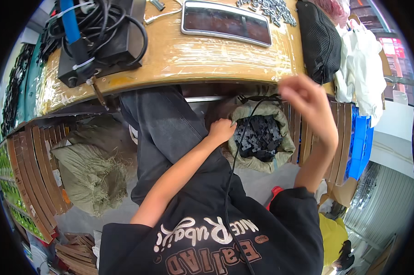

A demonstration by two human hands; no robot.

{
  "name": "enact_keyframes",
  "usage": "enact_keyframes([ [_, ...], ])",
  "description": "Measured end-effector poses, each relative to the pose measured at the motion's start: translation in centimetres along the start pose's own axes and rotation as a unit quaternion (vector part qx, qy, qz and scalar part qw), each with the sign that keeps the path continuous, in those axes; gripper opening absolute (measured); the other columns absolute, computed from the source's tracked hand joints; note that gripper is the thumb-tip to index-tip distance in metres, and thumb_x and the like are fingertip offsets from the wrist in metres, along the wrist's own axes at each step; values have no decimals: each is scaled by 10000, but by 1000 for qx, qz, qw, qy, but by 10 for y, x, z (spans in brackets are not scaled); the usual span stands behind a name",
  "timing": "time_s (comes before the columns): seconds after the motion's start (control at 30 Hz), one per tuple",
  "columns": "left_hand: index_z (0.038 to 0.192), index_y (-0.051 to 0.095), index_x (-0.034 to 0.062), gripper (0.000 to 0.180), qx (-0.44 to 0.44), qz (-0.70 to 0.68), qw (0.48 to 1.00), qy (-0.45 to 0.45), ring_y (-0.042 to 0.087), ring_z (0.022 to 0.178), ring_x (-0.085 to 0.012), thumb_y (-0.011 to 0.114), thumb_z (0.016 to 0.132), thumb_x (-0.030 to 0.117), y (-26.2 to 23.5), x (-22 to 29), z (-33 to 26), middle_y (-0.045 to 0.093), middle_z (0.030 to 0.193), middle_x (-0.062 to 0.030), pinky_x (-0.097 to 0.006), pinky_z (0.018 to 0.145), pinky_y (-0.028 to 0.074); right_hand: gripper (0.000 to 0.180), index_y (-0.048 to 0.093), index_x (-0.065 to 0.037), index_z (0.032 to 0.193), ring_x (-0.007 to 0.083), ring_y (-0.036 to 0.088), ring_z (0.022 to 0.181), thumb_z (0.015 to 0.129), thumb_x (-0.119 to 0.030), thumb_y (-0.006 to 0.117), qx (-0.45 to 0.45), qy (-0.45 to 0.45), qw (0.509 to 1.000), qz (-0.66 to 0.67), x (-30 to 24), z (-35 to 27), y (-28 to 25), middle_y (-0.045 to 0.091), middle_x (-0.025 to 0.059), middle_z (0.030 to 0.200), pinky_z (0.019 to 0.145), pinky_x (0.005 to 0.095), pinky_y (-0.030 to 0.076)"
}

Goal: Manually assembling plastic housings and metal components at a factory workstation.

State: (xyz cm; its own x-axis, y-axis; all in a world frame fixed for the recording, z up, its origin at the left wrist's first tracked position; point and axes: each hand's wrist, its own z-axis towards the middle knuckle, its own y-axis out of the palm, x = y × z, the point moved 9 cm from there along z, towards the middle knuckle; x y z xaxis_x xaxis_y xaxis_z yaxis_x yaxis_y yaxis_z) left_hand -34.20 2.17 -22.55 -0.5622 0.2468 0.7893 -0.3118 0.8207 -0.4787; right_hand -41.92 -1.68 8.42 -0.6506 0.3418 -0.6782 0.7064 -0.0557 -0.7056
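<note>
At my right knee stands an open woven sack (pixel 286 151) with its rim rolled outward. Small black plastic pieces (pixel 258 137) fill it. My left hand (pixel 223 131) grips the sack's left rim with the fingers closed over the edge. Above the sack's right side, by the table's front edge, my right hand (pixel 303 98) is raised and smeared by motion. Its fingers look bent, but whether anything is between them cannot be made out. A thin black cable (pixel 235 158) runs down across the sack's opening and over my shirt.
On the wrapped table (pixel 170 59) lie a phone (pixel 225 23), small grey parts (pixel 273 10), a black mesh pouch (pixel 320 43) and a black box (pixel 120 57) under coiled cables and a blue-handled tool (pixel 69 23). Another sack (pixel 90 165) and stacked cardboard (pixel 37 174) stand left, blue bins (pixel 360 146) right.
</note>
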Motion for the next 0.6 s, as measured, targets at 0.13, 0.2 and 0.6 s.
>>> enact_keyframes([
  [0.13,776,589,-22,417,-1,7,1000,11,566,804,-386,469,819,375,-9,5,-2,593,819,-222,-445,716,451,182,577,-20,929,148,571,686,761,-88,566,221,-94,968,-78,12,78,-53,627,72,852,626,260,449],
  [0.2,839,573,-17,396,-1,11,1000,11,565,807,-384,480,820,367,-24,9,-9,596,822,-211,-438,713,450,192,589,-27,942,114,558,655,762,-92,580,267,-88,955,-100,18,101,-61,625,59,818,598,242,442],
  [0.6,1029,493,45,269,-123,-96,978,139,592,814,-189,550,841,229,-296,55,-212,598,853,-75,-284,705,456,89,549,-17,837,233,522,613,785,-85,570,349,-103,915,-172,18,110,-49,549,107,789,591,311,422],
])
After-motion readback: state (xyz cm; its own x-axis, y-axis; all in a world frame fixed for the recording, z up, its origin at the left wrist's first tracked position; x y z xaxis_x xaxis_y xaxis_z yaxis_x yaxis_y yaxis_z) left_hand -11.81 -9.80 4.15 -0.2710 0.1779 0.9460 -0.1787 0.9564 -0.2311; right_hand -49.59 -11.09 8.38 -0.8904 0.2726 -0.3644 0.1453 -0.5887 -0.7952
